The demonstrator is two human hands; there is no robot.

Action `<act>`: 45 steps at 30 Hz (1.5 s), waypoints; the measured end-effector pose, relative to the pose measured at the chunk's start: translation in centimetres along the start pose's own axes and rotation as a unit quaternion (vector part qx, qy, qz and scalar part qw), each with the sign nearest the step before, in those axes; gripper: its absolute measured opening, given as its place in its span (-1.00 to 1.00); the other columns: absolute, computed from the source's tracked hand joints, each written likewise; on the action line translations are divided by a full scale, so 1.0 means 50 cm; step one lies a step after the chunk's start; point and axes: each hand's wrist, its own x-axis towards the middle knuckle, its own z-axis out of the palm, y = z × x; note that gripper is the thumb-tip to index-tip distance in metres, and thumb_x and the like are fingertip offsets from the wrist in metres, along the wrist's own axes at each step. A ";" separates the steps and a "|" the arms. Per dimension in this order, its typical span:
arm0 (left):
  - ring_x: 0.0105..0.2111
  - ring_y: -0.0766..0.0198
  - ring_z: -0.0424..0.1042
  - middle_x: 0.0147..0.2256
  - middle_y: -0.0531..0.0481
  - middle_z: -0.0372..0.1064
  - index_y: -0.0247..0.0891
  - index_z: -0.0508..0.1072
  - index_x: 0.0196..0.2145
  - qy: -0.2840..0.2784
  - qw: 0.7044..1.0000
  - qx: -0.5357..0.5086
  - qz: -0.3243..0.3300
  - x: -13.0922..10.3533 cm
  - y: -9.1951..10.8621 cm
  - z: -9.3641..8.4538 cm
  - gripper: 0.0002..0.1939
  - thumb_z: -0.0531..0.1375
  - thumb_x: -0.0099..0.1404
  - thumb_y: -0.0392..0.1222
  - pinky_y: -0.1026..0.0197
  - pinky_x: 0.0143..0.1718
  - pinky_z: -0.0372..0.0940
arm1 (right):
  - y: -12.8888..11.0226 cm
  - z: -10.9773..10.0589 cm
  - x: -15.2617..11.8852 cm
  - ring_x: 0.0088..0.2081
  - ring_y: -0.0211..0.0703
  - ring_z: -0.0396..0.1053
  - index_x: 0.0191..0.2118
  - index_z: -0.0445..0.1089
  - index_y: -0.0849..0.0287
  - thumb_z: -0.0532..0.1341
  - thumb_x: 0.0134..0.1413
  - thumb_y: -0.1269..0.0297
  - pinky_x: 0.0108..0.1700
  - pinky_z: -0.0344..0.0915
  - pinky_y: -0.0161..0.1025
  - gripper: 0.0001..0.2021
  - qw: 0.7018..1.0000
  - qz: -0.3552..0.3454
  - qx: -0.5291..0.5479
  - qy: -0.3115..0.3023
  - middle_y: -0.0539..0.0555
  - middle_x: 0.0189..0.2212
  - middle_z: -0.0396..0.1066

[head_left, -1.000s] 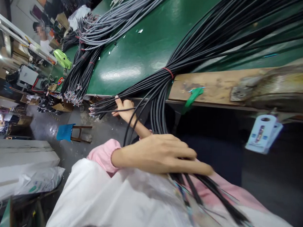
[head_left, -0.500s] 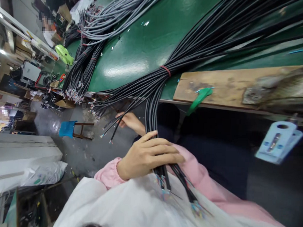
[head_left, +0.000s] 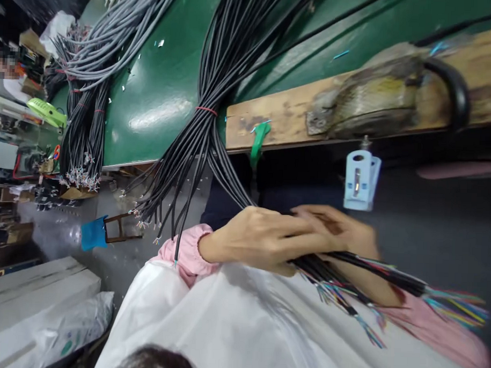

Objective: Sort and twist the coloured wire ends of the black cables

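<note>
A bunch of black cables (head_left: 230,172) runs down from the table's edge into my left hand (head_left: 263,238), whose fingers are wrapped round it. Against those fingers lies my right hand (head_left: 344,230), curled at the same cables and partly covered by the left. Beyond both hands, the stripped ends (head_left: 454,304) fan out to the right in thin coloured wires. The larger black cable bundle (head_left: 217,81) is bound by a red tie (head_left: 206,110) on the green table (head_left: 151,121). Its other loose ends (head_left: 148,196) hang over the edge, left of the held bunch.
A wooden board (head_left: 288,115) along the table edge carries a tape-wrapped lump (head_left: 365,102) and a green strip (head_left: 260,141). A light-blue clip (head_left: 360,180) hangs below. Grey cables (head_left: 113,45) lie at far left. A blue stool (head_left: 94,233) stands on the floor.
My right hand has moved from the hanging cable ends to beside my left hand. The held cables now point right instead of down. The view has shifted to the right.
</note>
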 end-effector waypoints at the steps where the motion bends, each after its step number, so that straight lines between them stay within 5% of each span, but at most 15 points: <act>1: -0.26 0.36 0.52 -0.17 -0.07 0.55 -0.32 0.50 0.01 0.015 0.999 -0.033 -0.022 -0.008 -0.002 0.013 -0.65 0.04 0.41 -0.19 0.34 -0.28 0.37 | -0.004 -0.018 -0.002 -0.40 -0.21 0.44 -0.24 0.50 0.15 0.24 0.16 -0.22 -0.33 0.49 -0.18 -0.53 1.000 -0.007 0.011 -0.006 0.06 -0.38 0.48; 5: -0.36 0.37 0.53 -0.30 0.00 0.56 -0.29 0.50 -0.01 0.092 0.985 -0.107 -0.103 -0.030 -0.006 0.060 -0.63 0.17 0.31 -0.06 0.34 -0.36 0.34 | -0.052 -0.068 -0.017 -0.55 -0.09 0.43 -0.49 0.54 -0.04 0.32 -0.25 -0.47 -0.51 0.47 -0.13 -0.45 0.998 -0.054 0.039 -0.010 0.10 -0.56 0.46; 9: -0.41 0.36 0.51 -0.38 0.04 0.52 -0.29 0.50 -0.07 0.106 0.983 -0.084 -0.127 -0.033 -0.009 0.069 -0.64 0.19 0.26 -0.03 0.31 -0.39 0.28 | -0.099 -0.074 -0.036 -0.52 -0.02 0.48 -0.55 0.54 -0.11 0.36 -0.22 -0.40 -0.42 0.55 -0.03 -0.55 0.989 -0.146 0.029 0.013 0.11 -0.59 0.48; 12: -0.42 0.35 0.50 -0.40 0.07 0.49 -0.30 0.48 -0.02 0.101 0.986 -0.055 -0.117 -0.028 -0.008 0.044 -0.59 0.17 0.28 0.00 0.30 -0.43 0.25 | -0.113 -0.065 -0.043 -0.59 -0.07 0.43 -0.60 0.47 -0.07 0.33 -0.04 -0.29 -0.47 0.51 -0.06 -0.57 0.981 -0.177 0.012 0.083 0.09 -0.61 0.48; 16: -0.39 0.33 0.50 -0.39 0.05 0.48 -0.31 0.42 0.07 0.019 0.994 0.021 -0.102 0.001 0.010 -0.012 -0.62 0.09 0.39 -0.09 0.29 -0.44 0.26 | -0.107 -0.076 -0.047 -0.62 -0.13 0.41 -0.61 0.41 -0.04 0.31 0.06 -0.20 -0.54 0.42 -0.13 -0.59 0.967 -0.200 -0.015 0.158 0.06 -0.62 0.46; 20: -0.33 0.30 0.54 -0.38 -0.01 0.48 -0.39 0.46 -0.03 -0.029 0.996 0.056 -0.063 0.044 0.029 -0.053 -0.64 -0.11 0.50 -0.31 0.26 -0.39 0.32 | -0.097 -0.097 -0.051 -0.63 -0.13 0.38 -0.65 0.39 -0.04 0.31 0.02 -0.25 -0.55 0.40 -0.12 -0.54 0.971 -0.195 -0.027 0.139 0.07 -0.66 0.42; 23: -0.31 0.29 0.56 -0.30 -0.04 0.53 -0.38 0.45 -0.02 -0.034 0.999 0.012 -0.006 0.054 0.021 -0.055 -0.63 -0.13 0.51 -0.29 0.26 -0.48 0.29 | -0.097 -0.092 -0.055 -0.67 -0.10 0.34 -0.74 0.32 -0.04 0.26 -0.03 -0.37 -0.60 0.38 -0.07 -0.43 0.970 -0.199 0.004 0.141 0.08 -0.73 0.33; 26: -0.19 0.28 0.59 -0.15 -0.10 0.56 -0.39 0.42 0.03 -0.005 0.997 -0.082 -0.008 0.035 0.004 -0.036 -0.67 0.02 0.44 -0.19 0.33 -0.36 0.40 | -0.105 -0.078 -0.055 -0.71 -0.13 0.27 -0.76 0.31 -0.04 0.29 -0.04 -0.34 -0.65 0.31 -0.10 -0.44 0.959 -0.224 0.023 0.171 0.05 -0.77 0.28; 29: -0.17 0.29 0.60 -0.19 -0.09 0.56 -0.38 0.44 0.01 0.028 0.987 -0.140 -0.076 0.006 -0.005 -0.008 -0.62 0.04 0.37 -0.13 0.34 -0.19 0.45 | -0.115 -0.068 -0.049 -0.71 -0.17 0.27 -0.72 0.36 -0.02 0.31 -0.01 -0.29 -0.62 0.31 -0.13 -0.48 0.964 -0.236 0.033 0.118 0.05 -0.76 0.30; 35: -0.24 0.31 0.59 -0.21 -0.06 0.59 -0.36 0.45 0.07 0.051 0.980 -0.153 -0.119 -0.032 -0.011 0.048 -0.59 0.16 0.29 -0.18 0.33 -0.21 0.46 | -0.122 -0.053 -0.031 -0.63 -0.17 0.38 -0.63 0.50 -0.04 0.32 -0.13 -0.40 -0.63 0.35 -0.23 -0.49 0.982 -0.185 0.029 0.032 0.10 -0.63 0.46; 41: -0.28 0.33 0.58 -0.25 -0.06 0.60 -0.35 0.48 0.11 0.114 0.981 -0.130 -0.089 -0.049 -0.023 0.120 -0.53 0.21 0.34 -0.03 0.33 -0.23 0.44 | -0.117 -0.050 -0.021 -0.65 -0.21 0.36 -0.62 0.48 -0.01 0.35 -0.11 -0.34 -0.65 0.34 -0.29 -0.52 0.982 -0.181 0.059 0.022 0.07 -0.65 0.44; 45: -0.33 0.34 0.56 -0.30 -0.09 0.59 -0.38 0.51 0.05 0.116 0.977 -0.121 -0.128 -0.054 -0.025 0.133 -0.52 0.16 0.38 0.07 0.33 -0.27 0.43 | -0.105 -0.050 -0.019 -0.62 -0.22 0.39 -0.48 0.54 0.00 0.37 -0.02 -0.23 -0.63 0.38 -0.28 -0.62 0.980 -0.184 0.060 0.054 0.08 -0.56 0.49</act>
